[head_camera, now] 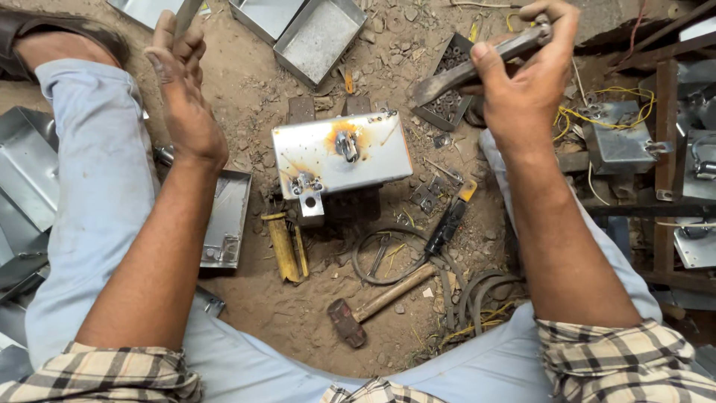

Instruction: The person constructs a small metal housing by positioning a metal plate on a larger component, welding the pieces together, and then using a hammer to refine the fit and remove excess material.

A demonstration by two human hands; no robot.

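**Steel box on the block, chisel raised over it**

The right hand (pixel 526 78) is closed tight round the shank of a flat steel chisel (pixel 466 71), held up above the ground with its blade pointing down-left. The left hand (pixel 183 89) is raised with fingers loosely curled round a thin grey metal strip (pixel 186 15); how firmly it grips, I cannot tell.

Between the knees a shiny sheet-metal box (pixel 341 153) sits on a dark iron block on the dirt floor (pixel 298 321). It looks stiff and fairly light, with sharp folded edges and scorch marks round a welded staple on top, so the spot may be hot. The plain side walls seem the safest place to hold it, away from the hasp tab at the front-left corner.

A wooden-handled hammer (pixel 373 302) lies just below, near a coil of cable (pixel 388 257) and two yellow-handled tools (pixel 287 246). Open metal trays (pixel 317 33) lie beyond the box, another (pixel 227 220) beside the left forearm, and a tray of small fittings (pixel 447 97) under the chisel. Loose wire clutters the right side.
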